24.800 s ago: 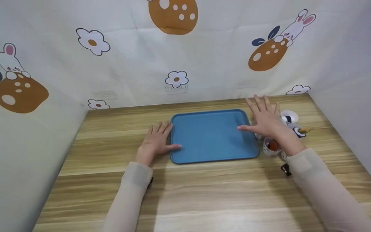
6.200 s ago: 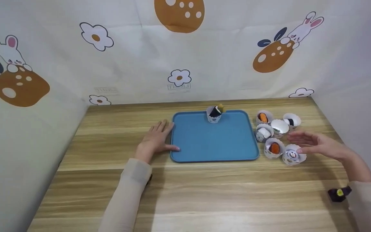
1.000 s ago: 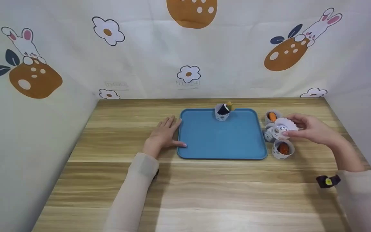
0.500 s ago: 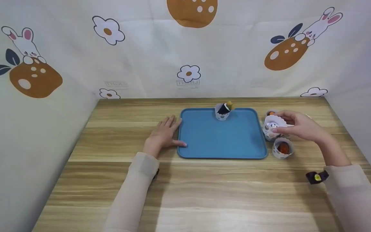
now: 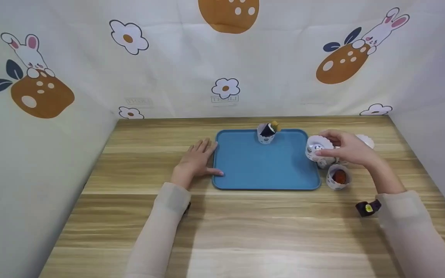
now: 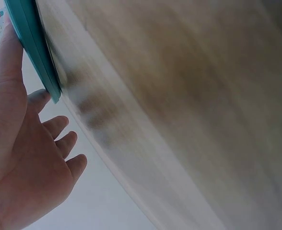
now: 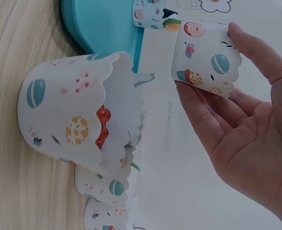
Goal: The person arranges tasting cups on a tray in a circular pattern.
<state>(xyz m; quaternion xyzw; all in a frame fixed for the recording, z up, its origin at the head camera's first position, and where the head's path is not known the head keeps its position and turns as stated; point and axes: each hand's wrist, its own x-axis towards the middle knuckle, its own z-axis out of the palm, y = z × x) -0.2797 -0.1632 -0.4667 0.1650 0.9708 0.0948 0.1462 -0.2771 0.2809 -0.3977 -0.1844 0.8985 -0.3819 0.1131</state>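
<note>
In the head view, my right hand pinches a white paper cupcake cup between thumb and fingers, over the right edge of a blue tray. Something small and pale lies inside it. The right wrist view shows this patterned cup raised, fingers under and behind it. My left hand rests against the tray's left side, fingers straight and thumb on the rim. At the tray's back edge stands another paper cup with a dark sushi hand roll.
Right of the tray, a paper cup holds a red-topped sushi piece. More cups stand behind it, partly hidden by my right hand; one white rim shows beyond. A patterned curtain closes off the wooden table at the back.
The tray first had nothing on it; the hand-roll cup was then added. Since then my right hand has lifted the front-right cup and carried it left to the tray's edge. My left hand stays.
</note>
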